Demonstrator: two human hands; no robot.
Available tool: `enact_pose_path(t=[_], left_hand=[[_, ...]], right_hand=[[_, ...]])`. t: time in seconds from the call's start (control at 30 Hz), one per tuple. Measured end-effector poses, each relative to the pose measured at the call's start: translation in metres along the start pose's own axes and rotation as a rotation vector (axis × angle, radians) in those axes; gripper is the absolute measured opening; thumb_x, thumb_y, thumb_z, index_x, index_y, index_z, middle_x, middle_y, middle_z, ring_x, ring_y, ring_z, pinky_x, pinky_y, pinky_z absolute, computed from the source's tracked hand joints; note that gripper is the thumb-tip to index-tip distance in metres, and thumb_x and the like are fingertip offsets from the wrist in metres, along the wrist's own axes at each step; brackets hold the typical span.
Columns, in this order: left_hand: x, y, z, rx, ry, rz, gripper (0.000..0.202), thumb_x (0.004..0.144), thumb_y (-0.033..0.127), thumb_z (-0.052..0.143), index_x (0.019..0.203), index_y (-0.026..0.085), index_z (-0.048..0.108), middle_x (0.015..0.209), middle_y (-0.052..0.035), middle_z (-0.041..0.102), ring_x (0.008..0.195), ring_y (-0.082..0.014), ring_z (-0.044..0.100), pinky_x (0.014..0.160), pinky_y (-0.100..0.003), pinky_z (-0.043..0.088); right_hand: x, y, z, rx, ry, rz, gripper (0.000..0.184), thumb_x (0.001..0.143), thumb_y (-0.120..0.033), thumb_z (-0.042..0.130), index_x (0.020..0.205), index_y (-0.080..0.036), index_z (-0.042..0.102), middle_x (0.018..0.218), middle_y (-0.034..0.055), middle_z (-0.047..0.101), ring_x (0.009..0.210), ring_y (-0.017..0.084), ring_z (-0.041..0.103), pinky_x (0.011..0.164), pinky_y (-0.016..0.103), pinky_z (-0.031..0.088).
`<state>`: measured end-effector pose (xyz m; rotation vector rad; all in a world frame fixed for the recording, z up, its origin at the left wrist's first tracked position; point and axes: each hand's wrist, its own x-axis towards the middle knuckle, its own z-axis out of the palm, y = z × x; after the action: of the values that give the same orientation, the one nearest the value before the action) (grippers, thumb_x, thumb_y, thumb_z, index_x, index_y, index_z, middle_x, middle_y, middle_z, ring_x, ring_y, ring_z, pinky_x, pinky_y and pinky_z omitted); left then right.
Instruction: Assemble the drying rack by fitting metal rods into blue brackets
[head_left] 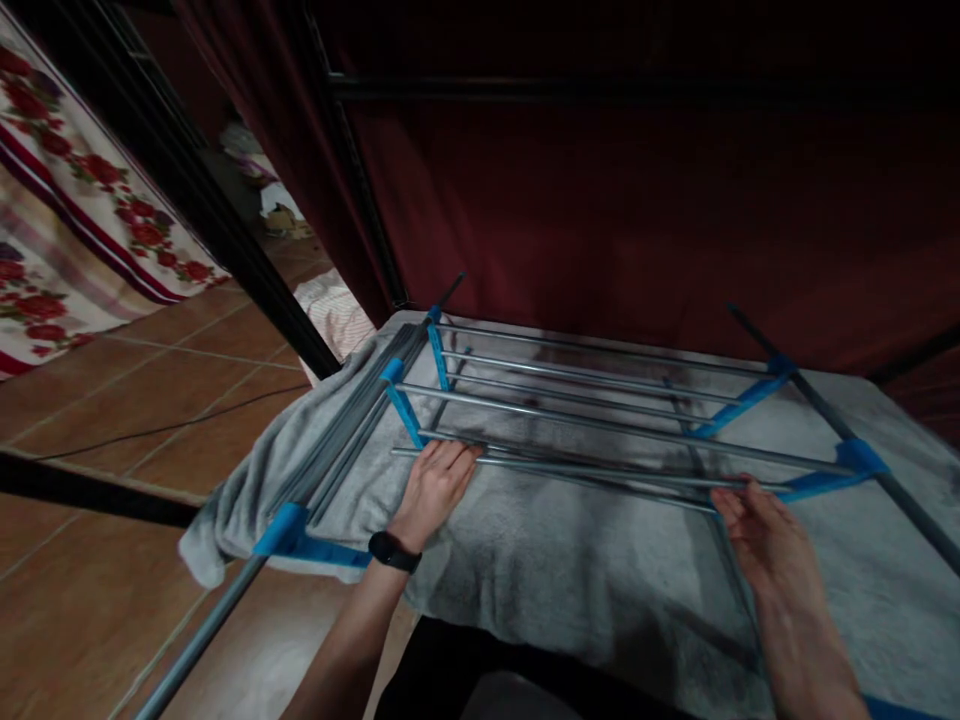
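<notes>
Fingers (459, 456) of the left hand (435, 485) and right hand (761, 530) grip one metal rod (600, 472) near its opposite ends.

Dim overall; the dark red curtain (637, 220) across the top of the frame sinks almost to black. The grey blanket (585, 570) in the lower centre is the brightest patch, and the metal rods (600, 425) cast soft dark shadows on it. Straight lines bow near the edges (wide-angle lens); the lower left is smeared.

Bare forearms, black wristband (394, 552) on left wrist, no sleeves
</notes>
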<state>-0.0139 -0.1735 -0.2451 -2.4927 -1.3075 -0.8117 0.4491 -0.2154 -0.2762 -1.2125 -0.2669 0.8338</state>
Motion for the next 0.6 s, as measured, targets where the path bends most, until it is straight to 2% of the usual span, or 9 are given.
enact_pose_path(t=[0.17, 0.33, 0.47, 0.6], left_hand=[[0.019, -0.010, -0.002, 0.008, 0.012, 0.020, 0.024, 0.106, 0.019, 0.046, 0.114, 0.018, 0.068, 0.096, -0.0068, 0.069, 0.087, -0.0209, 0.060, 0.082, -0.037, 0.044], [0.036, -0.016, 0.000, 0.032, 0.011, 0.019, 0.025, 0.106, 0.020, 0.044, 0.113, 0.018, 0.068, 0.093, -0.0071, 0.068, 0.088, -0.0216, 0.060, 0.081, -0.039, 0.042], [0.040, -0.017, 0.003, 0.018, -0.003, 0.017, 0.026, 0.106, 0.019, 0.042, 0.113, 0.018, 0.068, 0.095, -0.0076, 0.067, 0.089, -0.0220, 0.060, 0.081, -0.039, 0.042], [0.038, -0.018, 0.005, 0.008, -0.012, 0.018, 0.027, 0.105, 0.018, 0.042, 0.116, 0.018, 0.067, 0.094, -0.0077, 0.067, 0.088, -0.0224, 0.060, 0.081, -0.040, 0.042]], right_hand=[[0.006, 0.003, 0.002, -0.026, 0.012, -0.016, 0.026, 0.053, -0.036, 0.091, 0.068, -0.030, 0.071, 0.107, 0.0067, 0.071, 0.089, 0.023, 0.072, 0.105, 0.046, 0.058], [0.009, 0.005, 0.004, -0.065, 0.013, -0.055, 0.022, 0.056, -0.042, 0.090, 0.061, -0.037, 0.068, 0.114, 0.0094, 0.073, 0.108, 0.033, 0.071, 0.106, 0.053, 0.056], [0.012, 0.005, 0.002, -0.078, -0.005, -0.046, 0.020, 0.058, -0.041, 0.087, 0.061, -0.036, 0.067, 0.116, 0.0090, 0.073, 0.113, 0.032, 0.071, 0.106, 0.052, 0.056], [0.015, 0.006, -0.002, -0.088, -0.023, -0.052, 0.022, 0.060, -0.040, 0.086, 0.064, -0.032, 0.066, 0.114, 0.0090, 0.074, 0.107, 0.030, 0.073, 0.105, 0.053, 0.057]])
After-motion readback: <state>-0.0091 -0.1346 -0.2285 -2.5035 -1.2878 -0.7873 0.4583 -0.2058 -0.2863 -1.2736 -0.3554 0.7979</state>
